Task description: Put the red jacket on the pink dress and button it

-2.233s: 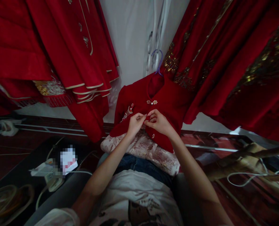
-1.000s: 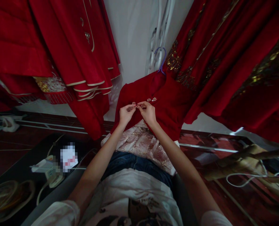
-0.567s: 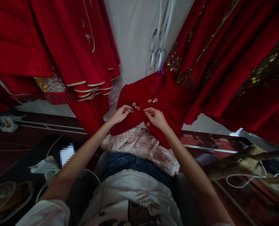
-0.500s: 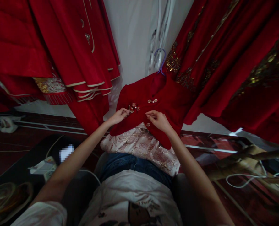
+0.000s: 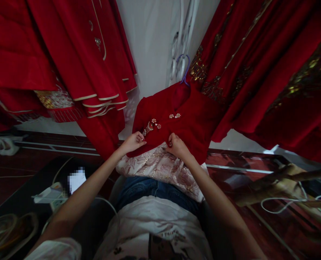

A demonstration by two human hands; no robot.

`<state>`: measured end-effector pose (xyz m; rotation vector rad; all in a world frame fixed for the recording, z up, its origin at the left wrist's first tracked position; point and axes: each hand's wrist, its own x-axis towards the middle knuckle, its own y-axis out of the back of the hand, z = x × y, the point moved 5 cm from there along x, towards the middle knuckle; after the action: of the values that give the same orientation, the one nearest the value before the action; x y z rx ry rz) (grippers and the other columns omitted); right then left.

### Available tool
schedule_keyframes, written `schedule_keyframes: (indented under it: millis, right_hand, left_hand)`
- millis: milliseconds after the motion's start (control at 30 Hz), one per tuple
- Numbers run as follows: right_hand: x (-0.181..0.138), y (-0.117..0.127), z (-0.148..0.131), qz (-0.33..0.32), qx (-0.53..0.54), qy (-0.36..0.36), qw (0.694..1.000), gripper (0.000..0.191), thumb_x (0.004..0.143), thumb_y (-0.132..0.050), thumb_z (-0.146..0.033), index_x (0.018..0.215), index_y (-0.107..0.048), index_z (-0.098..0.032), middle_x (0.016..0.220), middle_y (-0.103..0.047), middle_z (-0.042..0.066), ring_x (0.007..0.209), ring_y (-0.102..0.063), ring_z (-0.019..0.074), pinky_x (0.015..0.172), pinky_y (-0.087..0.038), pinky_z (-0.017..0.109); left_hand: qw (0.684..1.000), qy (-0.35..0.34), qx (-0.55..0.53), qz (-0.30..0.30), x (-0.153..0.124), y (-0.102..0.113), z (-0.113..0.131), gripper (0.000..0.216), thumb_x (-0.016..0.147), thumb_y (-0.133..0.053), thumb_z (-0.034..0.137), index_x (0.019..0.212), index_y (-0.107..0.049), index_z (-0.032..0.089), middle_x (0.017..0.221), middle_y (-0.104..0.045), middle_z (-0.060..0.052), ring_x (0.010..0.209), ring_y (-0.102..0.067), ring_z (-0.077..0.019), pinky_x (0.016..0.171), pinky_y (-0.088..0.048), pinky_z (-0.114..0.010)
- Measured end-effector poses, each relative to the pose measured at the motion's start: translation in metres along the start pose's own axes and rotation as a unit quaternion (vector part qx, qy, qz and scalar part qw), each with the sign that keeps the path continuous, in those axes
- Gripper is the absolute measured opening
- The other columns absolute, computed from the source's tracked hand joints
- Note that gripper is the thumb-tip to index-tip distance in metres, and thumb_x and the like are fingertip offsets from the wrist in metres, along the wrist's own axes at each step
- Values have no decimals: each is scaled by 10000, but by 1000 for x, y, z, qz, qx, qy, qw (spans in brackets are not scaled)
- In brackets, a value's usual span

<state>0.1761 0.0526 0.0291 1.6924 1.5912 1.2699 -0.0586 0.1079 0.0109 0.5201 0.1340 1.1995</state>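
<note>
A red garment on a purple hanger spreads out before me, its lower part over my lap. Flower-shaped ornaments sit on its front, and a beaded tassel ornament hangs at its left side. My left hand is closed in a pinch at the tassel's lower end; the exact hold is partly hidden by the fingers. My right hand pinches the garment's front edge around a small flower ornament. Pale pink patterned fabric lies beneath the garment, across my lap.
Red garments with light trim hang at left, and red garments with gold sequins at right. White hangers hang against the wall between them. A dark surface at left carries a white box. Wooden poles stand at right.
My left hand has moved down and left from the upper part of the tassel ornament, which now shows stretched out. My right hand has come down onto the front-edge flower ornament.
</note>
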Motion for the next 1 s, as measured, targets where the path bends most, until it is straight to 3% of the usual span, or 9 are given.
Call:
schedule_keyframes:
  millis: [100,167,267,333,400,500,533,700,1000]
  right_hand:
    - [4,1,9,-24,60,14,998,254,686,-640,-164,855,-453,-197,749,-546,-8,654,-523,127,609,-392,236]
    - [5,7,13,-77,120,17,990,227,701,-639,-203,842,-462,-198,717,-525,-28,596,-516,109,557,-387,224]
    - [-2,18,7,-208,251,16,945,235,715,-627,-264,870,-462,-200,787,-530,-24,535,-544,92,485,-416,220]
    - [-8,23,-7,-261,336,16,905,258,714,-627,-269,885,-444,-208,803,-530,-31,514,-559,90,467,-448,227]
    - [-8,24,-22,-223,391,14,893,282,696,-647,-251,875,-432,-215,800,-525,-42,520,-559,82,479,-475,226]
    - [-4,10,-33,-50,405,-1,913,316,659,-684,-217,877,-455,-212,828,-522,-33,607,-574,80,555,-514,218]
    - [-3,0,-36,-21,395,-2,918,334,650,-692,-200,906,-478,-207,846,-530,-23,657,-593,91,603,-532,228]
    - [-3,-44,-35,20,381,14,924,264,767,-605,-189,1028,-560,-192,1071,-562,70,782,-636,111,708,-572,266]
    - [-4,-46,-29,50,360,50,930,202,860,-533,-201,1045,-613,-185,1062,-586,82,877,-655,145,781,-584,297]
  left_hand:
    - [999,-30,-7,-18,-2,-2,8,290,689,-757,313,819,-551,156,700,-581,26,636,-569,-85,616,-472,-220]
    - [999,-35,-22,-28,-4,-5,13,283,694,-757,318,836,-581,149,723,-619,10,647,-594,-89,630,-488,-223]
    - [996,-9,-58,-68,-6,-16,17,268,675,-769,297,837,-640,127,770,-695,-39,683,-648,-114,688,-525,-253]
    - [991,17,-92,-100,-7,-23,17,281,640,-788,266,850,-677,117,798,-728,-62,730,-682,-140,754,-545,-287]
    - [987,41,-117,-103,-6,-26,16,305,608,-800,238,867,-699,113,814,-744,-70,761,-699,-159,805,-552,-316]
    - [986,67,-138,-72,-5,-25,13,316,578,-808,217,858,-713,108,812,-753,-72,769,-709,-173,848,-552,-345]
    - [985,72,-143,-60,-5,-25,11,319,571,-811,216,855,-714,107,806,-754,-71,765,-710,-175,855,-551,-351]
    - [983,72,-165,-23,-5,-30,5,313,575,-817,247,838,-712,111,777,-750,-62,748,-711,-172,853,-556,-352]
    - [993,15,-111,29,-7,-36,6,274,632,-796,303,814,-708,117,817,-751,-86,734,-710,-178,797,-580,-341]
